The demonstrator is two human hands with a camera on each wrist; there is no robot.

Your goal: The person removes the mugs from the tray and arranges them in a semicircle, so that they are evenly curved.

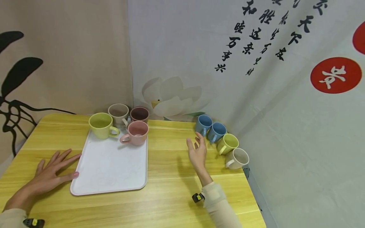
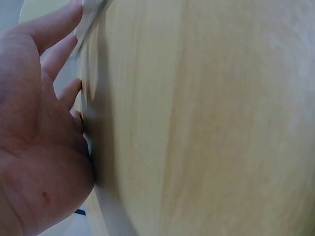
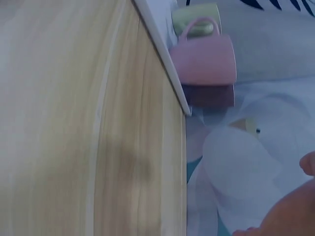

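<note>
Head view: a tray (image 1: 109,171) holds four mugs (image 1: 138,139) at its far end; the left hand (image 1: 49,175), fingers spread, touches its left rim. The right hand (image 1: 198,153), loosely open, hangs near a row of mugs (image 1: 216,134) by the right edge. Printed cloth (image 1: 176,47) backs the wooden table (image 1: 168,171), whose boards stretch between tray and row.

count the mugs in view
8. On the white rectangular tray: a lime mug, beige mug, maroon mug and pink mug. Along the right of the yellow wooden table: two blue mugs, a second lime mug and cream mug. No others show.
</note>
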